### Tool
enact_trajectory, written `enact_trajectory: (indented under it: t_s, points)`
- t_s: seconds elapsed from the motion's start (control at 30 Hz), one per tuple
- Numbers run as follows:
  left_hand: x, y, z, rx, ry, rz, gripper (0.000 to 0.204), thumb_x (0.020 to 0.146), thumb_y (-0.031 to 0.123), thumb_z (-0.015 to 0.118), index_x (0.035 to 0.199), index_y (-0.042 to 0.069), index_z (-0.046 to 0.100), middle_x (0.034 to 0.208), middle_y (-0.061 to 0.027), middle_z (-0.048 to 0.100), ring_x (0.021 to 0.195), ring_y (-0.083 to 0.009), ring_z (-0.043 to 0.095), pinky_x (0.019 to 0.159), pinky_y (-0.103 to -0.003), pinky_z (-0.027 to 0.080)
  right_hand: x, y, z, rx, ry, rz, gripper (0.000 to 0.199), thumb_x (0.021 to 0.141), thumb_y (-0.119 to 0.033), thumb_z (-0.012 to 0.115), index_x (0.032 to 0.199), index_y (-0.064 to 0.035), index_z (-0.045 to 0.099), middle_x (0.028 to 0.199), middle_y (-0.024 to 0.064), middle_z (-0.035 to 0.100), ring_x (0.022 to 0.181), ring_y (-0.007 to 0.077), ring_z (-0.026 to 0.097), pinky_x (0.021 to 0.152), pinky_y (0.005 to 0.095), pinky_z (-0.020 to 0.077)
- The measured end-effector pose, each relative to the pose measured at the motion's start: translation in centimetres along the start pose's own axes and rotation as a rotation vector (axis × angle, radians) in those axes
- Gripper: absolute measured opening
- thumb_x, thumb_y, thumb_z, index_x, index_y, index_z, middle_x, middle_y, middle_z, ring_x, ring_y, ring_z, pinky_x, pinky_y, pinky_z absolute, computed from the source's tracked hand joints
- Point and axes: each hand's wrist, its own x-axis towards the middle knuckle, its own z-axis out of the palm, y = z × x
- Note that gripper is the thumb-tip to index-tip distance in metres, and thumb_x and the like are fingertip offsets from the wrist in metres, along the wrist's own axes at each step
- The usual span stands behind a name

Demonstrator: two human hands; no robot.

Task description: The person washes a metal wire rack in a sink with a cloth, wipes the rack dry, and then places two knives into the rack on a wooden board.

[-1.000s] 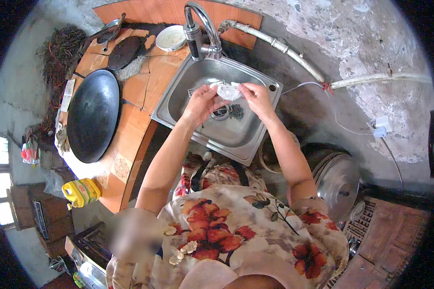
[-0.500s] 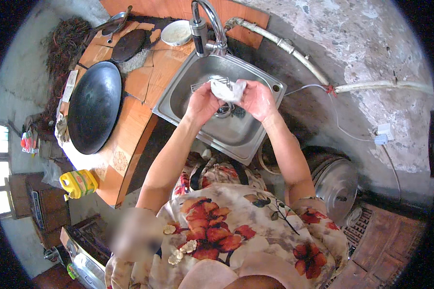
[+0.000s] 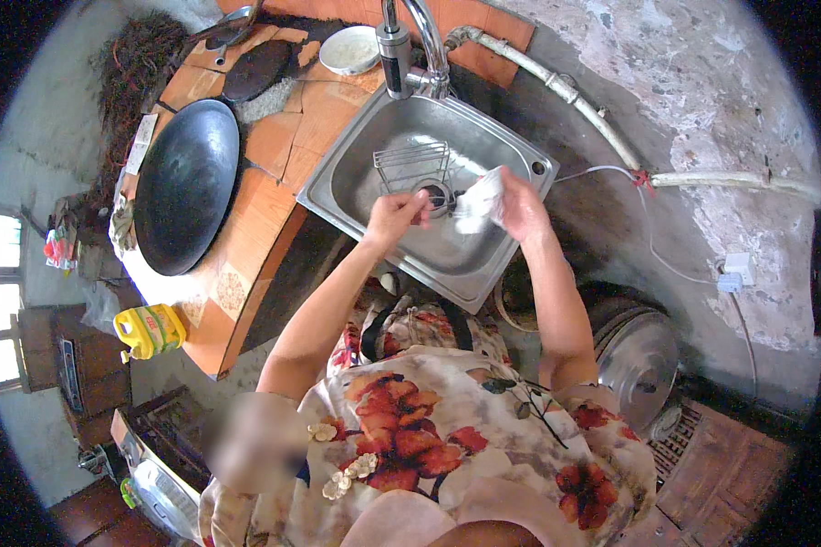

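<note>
Steel sink [image 3: 356,178] beneath both hands: right [image 3: 520,202] gripping white cloth [image 3: 480,201], left [image 3: 394,217] loosely curled.

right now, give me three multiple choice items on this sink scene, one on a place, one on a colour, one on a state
1. Where does the wire rack sit?
A. inside the sink
B. on the wok
C. on the floor

2. What colour is the jug at the counter's near end?
A. blue
B. yellow
C. black

3. What is the right hand doing?
A. resting flat on the counter
B. turning the tap
C. holding a white cloth over the sink

Answers:
1. A: the rack stands in the steel sink behind the drain.
2. B: the jug is yellow with a darker label.
3. C: the right hand grips the cloth above the basin, while the left hand is loosely curled beside it, apart from the cloth.
</note>
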Motion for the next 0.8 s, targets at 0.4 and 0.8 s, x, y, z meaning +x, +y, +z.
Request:
enact_trajectory:
  t_s: [0.4,0.8]
  points:
    - [3.5,3.4,-7.4,1.147,0.294,0.398,0.096,0.060,0.005,0.078,0.141,0.005,0.028,0.151,-0.0173,0.009,0.139,-0.0380,0.015,0.109,-0.044,0.028,5.2,1.4,11.4,-0.165,-0.034,-0.436,0.015,0.097,-0.018,0.045,0.100,-0.0035,0.049,0.117,0.0266,0.057,0.106,0.0304,0.060,0.089,0.0400,0.0489]
    - [9.2,8.2,-5.3,1.729,-0.236,0.288,0.061,0.093,0.051,0.040,0.129,0.003,0.051,0.147,-0.0161,0.027,0.136,-0.0386,0.024,0.109,-0.049,0.025,2.7,0.8,5.1,-0.162,0.273,-0.413,0.017,0.093,-0.019,0.054,0.096,-0.0029,0.055,0.105,0.0195,0.063,0.102,0.0282,0.061,0.085,0.0391,0.0502]
